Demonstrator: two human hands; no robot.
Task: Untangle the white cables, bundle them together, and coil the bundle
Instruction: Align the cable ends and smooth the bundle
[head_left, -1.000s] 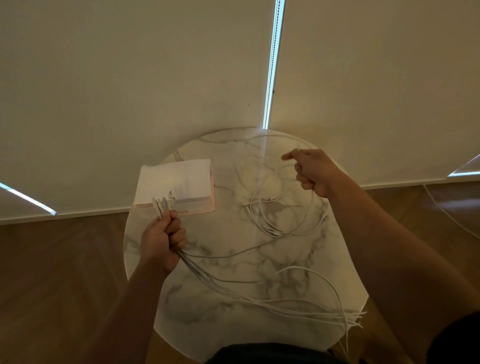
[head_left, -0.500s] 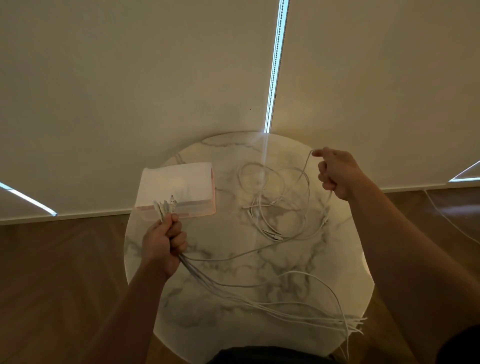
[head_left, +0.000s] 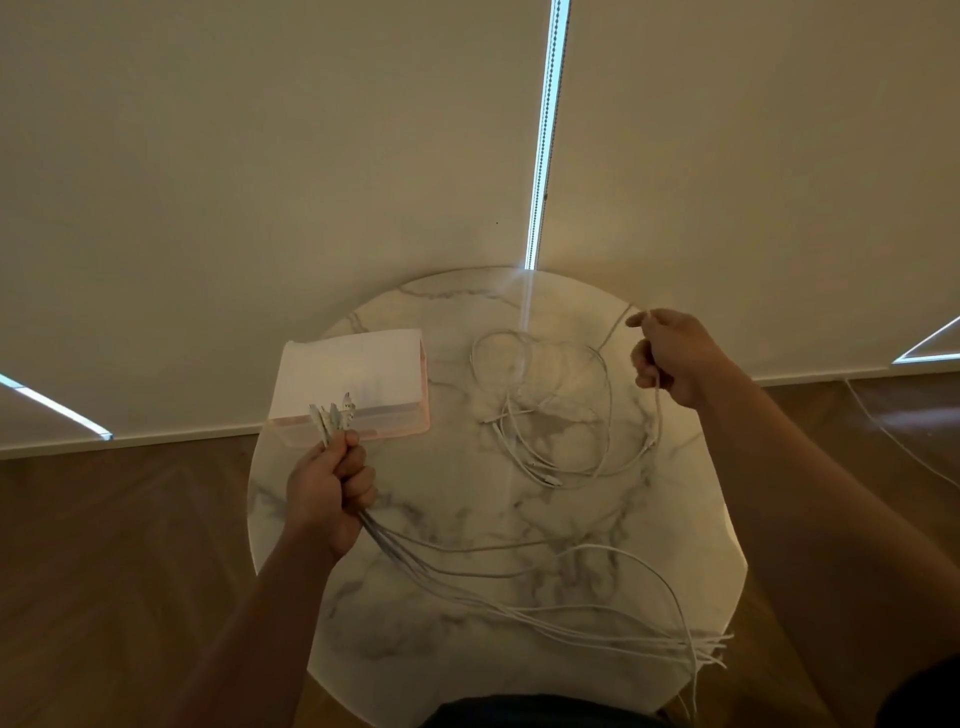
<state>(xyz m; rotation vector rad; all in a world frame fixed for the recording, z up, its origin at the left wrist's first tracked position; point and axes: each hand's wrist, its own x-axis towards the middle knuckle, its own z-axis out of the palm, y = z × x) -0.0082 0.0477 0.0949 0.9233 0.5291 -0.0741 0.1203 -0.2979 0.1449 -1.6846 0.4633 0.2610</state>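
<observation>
A round marble surface stands on a wooden floor before pale roller blinds, with a thin strip of daylight between two of them. From my remote seat I see the scene in dim, warm light.

At the far left of the surface sits a white box with a pinkish edge. My left hand hovers just in front of it, the fingers curled tight around a bundle of white cables. Their connector ends stick up out of the top of the fist, over the box's near edge. Below the fist the bundle fans out across the near part of the surface toward the right, where the free ends splay past the near right rim.

My right hand is raised over the far right edge, its fingers closed in a pinch on a single white cable. That cable drops from the hand down to a loose tangle of cables lying in loops on the far middle of the surface, well apart from the bundle in the left hand.
</observation>
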